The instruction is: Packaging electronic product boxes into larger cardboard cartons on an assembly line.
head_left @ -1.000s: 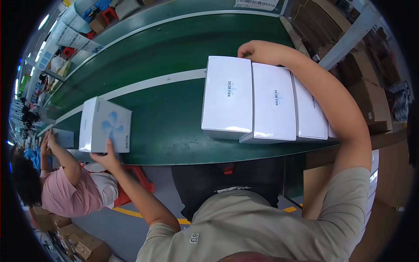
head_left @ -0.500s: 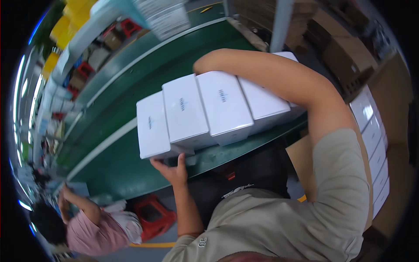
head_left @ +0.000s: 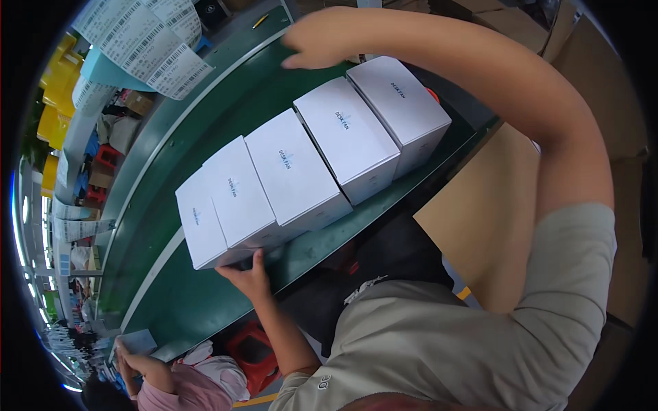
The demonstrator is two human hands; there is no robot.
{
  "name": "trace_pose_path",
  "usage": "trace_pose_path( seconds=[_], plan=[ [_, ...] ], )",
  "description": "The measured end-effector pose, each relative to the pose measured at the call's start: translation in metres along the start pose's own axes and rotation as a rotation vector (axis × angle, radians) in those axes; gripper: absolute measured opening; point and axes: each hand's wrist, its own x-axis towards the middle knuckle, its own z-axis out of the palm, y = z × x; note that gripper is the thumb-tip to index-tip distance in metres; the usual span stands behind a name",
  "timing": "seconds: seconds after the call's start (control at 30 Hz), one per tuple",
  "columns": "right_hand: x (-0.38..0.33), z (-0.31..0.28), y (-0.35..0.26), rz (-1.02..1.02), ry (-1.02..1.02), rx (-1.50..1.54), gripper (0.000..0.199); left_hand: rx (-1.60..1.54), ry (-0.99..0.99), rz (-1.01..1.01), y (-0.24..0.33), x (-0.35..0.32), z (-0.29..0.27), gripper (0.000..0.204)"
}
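Note:
Several white cartons [head_left: 288, 161] with small dark print stand side by side in a slanting row on a green conveyor belt [head_left: 199, 140]. My left hand [head_left: 248, 279] grips the near lower corner at the left end of the row. Its thumb lies up against a white carton [head_left: 229, 195], and its other fingers are partly hidden at the carton's edge. My right hand [head_left: 319, 41] is stretched out beyond the row, over the belt's far side. Its fingers are apart and slightly blurred, with nothing visible in them. It is clear of the cartons.
Printed label sheets [head_left: 147, 48] hang at the far left, and a yellow pen [head_left: 260, 21] lies beyond the belt. A cardboard flap [head_left: 473, 205] stands at my right. At lower left, a co-worker in a pink top [head_left: 185, 387] sits near a red stool [head_left: 255, 349].
My right arm has lifted off the cartons, and the right hand has come out from behind them to the far side. My left hand stays at the row's left end. The view has shifted.

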Motion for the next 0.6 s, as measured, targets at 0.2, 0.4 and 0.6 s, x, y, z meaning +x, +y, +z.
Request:
trace_pose_path(
  seconds=[0.2,0.4,0.6],
  plan=[
    [-0.11,0.02,0.055,0.36,-0.166,0.3,0.094,-0.405,-0.144,-0.144,-0.056,0.017,-0.04,0.08],
    [-0.182,0.05,0.048,0.698,-0.492,1.253,0.101,-0.478,-0.121,-0.219,-0.051,0.026,-0.015,0.095],
    [-0.2,0.046,0.036,0.57,-0.308,1.301,0.098,-0.717,-0.002,-0.302,-0.062,0.011,-0.01,0.084]
  ],
)
